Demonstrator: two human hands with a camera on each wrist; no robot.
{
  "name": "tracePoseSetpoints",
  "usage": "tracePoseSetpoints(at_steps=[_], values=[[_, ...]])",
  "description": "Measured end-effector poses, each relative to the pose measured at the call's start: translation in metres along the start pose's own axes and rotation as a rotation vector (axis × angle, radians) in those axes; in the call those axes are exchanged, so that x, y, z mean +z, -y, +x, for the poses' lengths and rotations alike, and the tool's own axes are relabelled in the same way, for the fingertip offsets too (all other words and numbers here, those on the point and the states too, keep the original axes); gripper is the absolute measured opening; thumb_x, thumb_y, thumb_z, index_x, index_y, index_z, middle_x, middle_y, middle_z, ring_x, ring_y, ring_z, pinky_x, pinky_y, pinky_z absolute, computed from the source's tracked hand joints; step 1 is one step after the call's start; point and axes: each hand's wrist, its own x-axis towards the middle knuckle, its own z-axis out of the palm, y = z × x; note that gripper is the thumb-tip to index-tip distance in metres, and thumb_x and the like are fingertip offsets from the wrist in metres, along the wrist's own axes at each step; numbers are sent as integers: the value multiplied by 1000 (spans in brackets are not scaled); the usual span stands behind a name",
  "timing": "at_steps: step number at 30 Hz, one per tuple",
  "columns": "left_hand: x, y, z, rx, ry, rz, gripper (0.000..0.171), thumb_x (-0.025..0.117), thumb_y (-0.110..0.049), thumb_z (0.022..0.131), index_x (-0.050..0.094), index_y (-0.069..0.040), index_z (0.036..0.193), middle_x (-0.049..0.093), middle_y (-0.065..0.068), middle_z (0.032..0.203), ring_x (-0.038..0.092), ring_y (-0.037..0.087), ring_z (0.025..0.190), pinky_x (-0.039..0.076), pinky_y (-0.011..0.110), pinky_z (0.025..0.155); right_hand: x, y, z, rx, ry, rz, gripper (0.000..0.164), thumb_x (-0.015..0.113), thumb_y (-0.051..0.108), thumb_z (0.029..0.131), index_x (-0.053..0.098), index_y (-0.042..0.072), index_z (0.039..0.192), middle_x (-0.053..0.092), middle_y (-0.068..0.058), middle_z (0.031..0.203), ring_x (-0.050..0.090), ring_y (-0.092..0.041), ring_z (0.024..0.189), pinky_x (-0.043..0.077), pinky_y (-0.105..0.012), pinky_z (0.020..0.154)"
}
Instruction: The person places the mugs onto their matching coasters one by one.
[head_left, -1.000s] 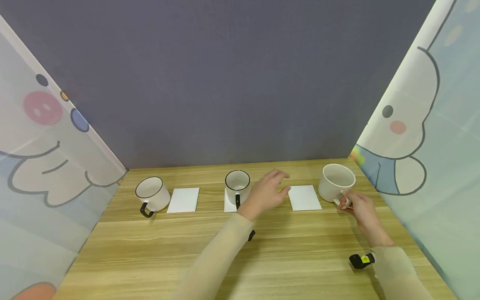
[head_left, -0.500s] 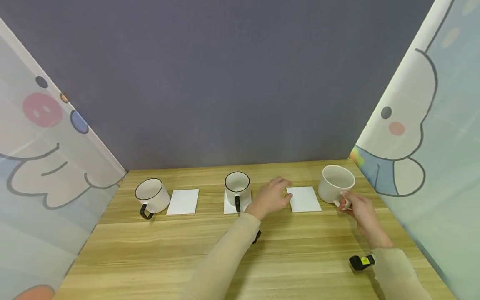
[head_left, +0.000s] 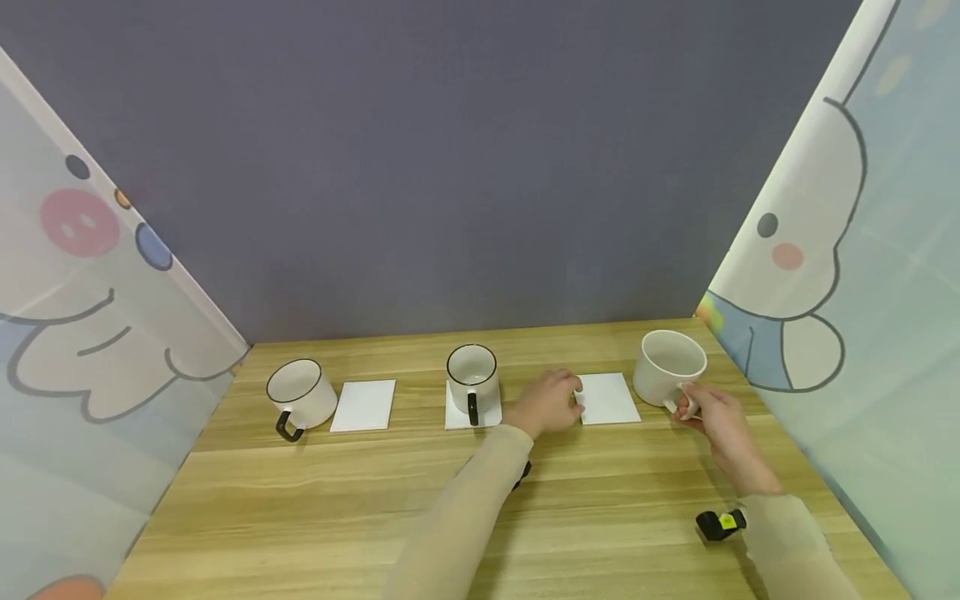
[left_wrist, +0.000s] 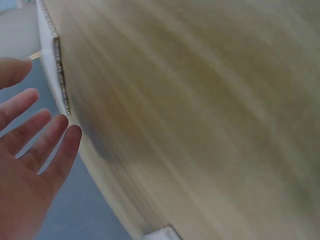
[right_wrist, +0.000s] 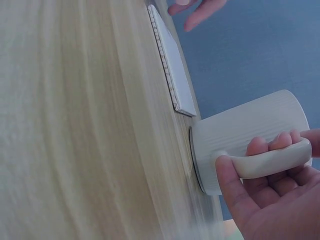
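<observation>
My right hand (head_left: 720, 421) grips the handle of a plain white mug (head_left: 671, 375) at the right of the table. In the right wrist view the ribbed wall of this mug (right_wrist: 240, 125) shows, its base on or very near the wood. My left hand (head_left: 547, 404) is at the left edge of the right-hand white square coaster (head_left: 611, 400). Its fingers (left_wrist: 62, 155) are spread and hold nothing in the left wrist view, near the coaster's edge (left_wrist: 50, 55). Whether they touch it, I cannot tell.
A black-rimmed white mug (head_left: 472, 383) stands on the middle coaster (head_left: 455, 419). Another black-rimmed mug (head_left: 315, 400) stands on bare wood, left of a third coaster (head_left: 363, 406). A dark panel (head_left: 472, 167) rises behind the table (head_left: 300, 517).
My left hand has moved slightly down and to the right, with its fingers now by the right-hand coaster's edge. The right hand keeps hold of the mug in place.
</observation>
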Motion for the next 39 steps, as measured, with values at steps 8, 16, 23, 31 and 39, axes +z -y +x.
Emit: tracePoseSetpoints(at_steps=[8, 16, 23, 31, 39], values=[[7, 1, 0, 15, 42, 21, 33, 71, -41, 95, 68, -22, 122, 63, -9, 128, 59, 14, 116, 52, 28, 94, 4, -2, 0, 8, -15, -8, 35, 53, 21, 107, 65, -1, 83, 62, -1, 73, 64, -12, 67, 59, -26, 69], [10, 4, 4, -5, 69, 25, 28, 73, -41, 94, 69, -24, 115, 63, -13, 130, 57, 13, 113, 51, 27, 91, 4, -1, 0, 1, -22, -34, 38, 53, 22, 107, 64, -4, 82, 61, 0, 72, 64, -12, 68, 59, -26, 68], [10, 3, 5, -15, 90, 18, 31, 73, -44, 93, 69, -25, 117, 63, -14, 131, 55, 12, 108, 50, 26, 88, 5, -1, 0, 13, -32, -36, 37, 52, 21, 108, 64, -2, 82, 61, -1, 72, 64, -12, 67, 59, -26, 68], [10, 1, 4, -31, 64, 2, 31, 74, -43, 93, 69, -25, 117, 64, -15, 129, 56, 11, 110, 50, 26, 91, 4, 1, 0, 16, -20, -18, 36, 52, 20, 108, 63, 0, 81, 62, 0, 73, 64, -12, 69, 59, -26, 70], [7, 1, 5, -48, 68, -31, 32, 75, -43, 92, 69, -25, 119, 64, -16, 129, 56, 11, 109, 50, 26, 90, 5, 7, -2, 24, -4, -5, 41, 47, 25, 109, 62, 1, 79, 61, 1, 75, 62, -12, 72, 57, -25, 73]])
